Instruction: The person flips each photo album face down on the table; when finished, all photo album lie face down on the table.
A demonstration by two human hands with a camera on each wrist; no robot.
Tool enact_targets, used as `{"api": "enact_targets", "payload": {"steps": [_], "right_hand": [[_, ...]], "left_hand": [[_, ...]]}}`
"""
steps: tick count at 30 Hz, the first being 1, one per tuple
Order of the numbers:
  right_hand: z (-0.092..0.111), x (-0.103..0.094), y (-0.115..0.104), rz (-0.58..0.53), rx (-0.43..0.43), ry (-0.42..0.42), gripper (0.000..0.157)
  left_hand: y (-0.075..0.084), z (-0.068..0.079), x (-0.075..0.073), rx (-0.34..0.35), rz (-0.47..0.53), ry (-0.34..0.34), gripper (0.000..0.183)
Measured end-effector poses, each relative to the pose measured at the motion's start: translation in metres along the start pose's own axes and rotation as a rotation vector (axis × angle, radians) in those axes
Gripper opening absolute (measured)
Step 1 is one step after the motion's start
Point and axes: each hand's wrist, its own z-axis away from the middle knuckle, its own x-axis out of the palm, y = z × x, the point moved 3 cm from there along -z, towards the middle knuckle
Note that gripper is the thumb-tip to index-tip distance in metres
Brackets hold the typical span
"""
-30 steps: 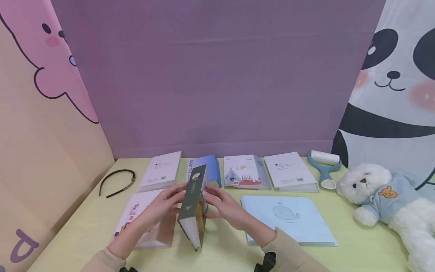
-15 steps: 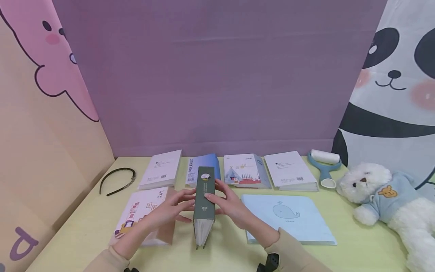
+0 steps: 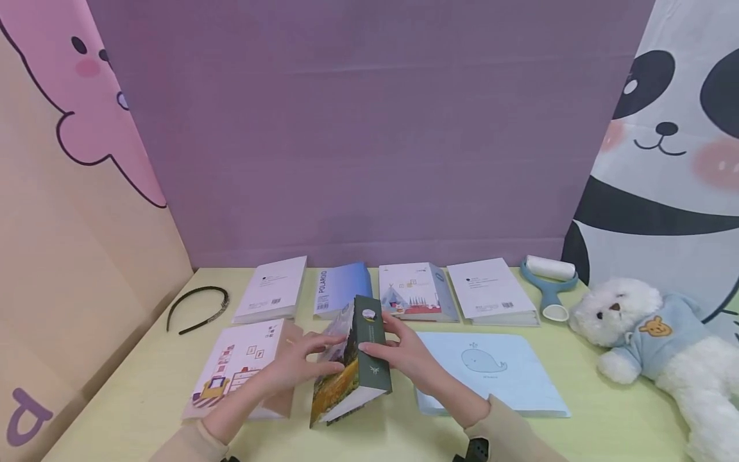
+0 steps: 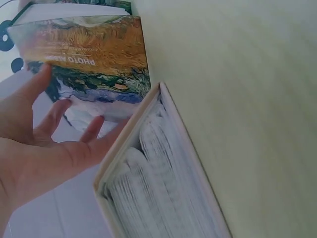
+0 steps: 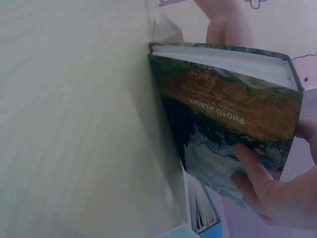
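Observation:
A thick photo album with a green spine and painted landscape covers stands tilted on its edge at the table's front middle, spine up and leaning right. My right hand grips it by the spine, thumb on the spine and fingers on the right cover. Against the left cover rests my left hand, its fingers spread and fairly straight. Just left of the album lies a white-and-pink album, partly under the left forearm; its page edges loom close in the left wrist view.
Several albums line the back, among them a blue one and one with a tent picture. A light blue whale album lies right of the hands. Around them are a black headband, a lint roller and a white plush bear.
The album has turned from leaning left, through upright, to leaning right, showing its left cover. My right thumb has come onto the spine; the left hand has shifted to the left cover.

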Motion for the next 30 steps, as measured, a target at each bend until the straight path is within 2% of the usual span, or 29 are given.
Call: {"api": "enact_targets", "payload": {"steps": [3, 9, 14, 19, 23, 26, 30], "right_hand": [[-0.001, -0.002, 0.007, 0.063, 0.034, 0.014, 0.076], [0.000, -0.006, 0.010, 0.199, 0.048, 0.014, 0.075], [0.001, -0.010, 0.011, 0.271, 0.049, 0.003, 0.072], [0.002, -0.013, 0.015, 0.274, 0.053, 0.000, 0.072], [0.002, -0.014, 0.019, 0.269, 0.074, 0.002, 0.077], [0.003, -0.016, 0.022, 0.309, 0.100, 0.033, 0.083], [0.004, -0.019, 0.023, 0.351, 0.124, 0.074, 0.081]], "left_hand": [[0.001, 0.001, 0.001, 0.030, -0.116, 0.008, 0.056], [0.000, 0.000, 0.004, 0.049, -0.174, -0.023, 0.057], [-0.002, -0.001, 0.004, 0.027, -0.156, -0.050, 0.059], [-0.003, -0.002, 0.003, 0.009, -0.128, -0.070, 0.060], [-0.004, -0.002, 0.003, 0.004, -0.109, -0.082, 0.060], [-0.005, -0.001, 0.003, -0.005, -0.101, -0.084, 0.060], [-0.007, 0.000, 0.002, -0.024, -0.120, -0.068, 0.059]]}}
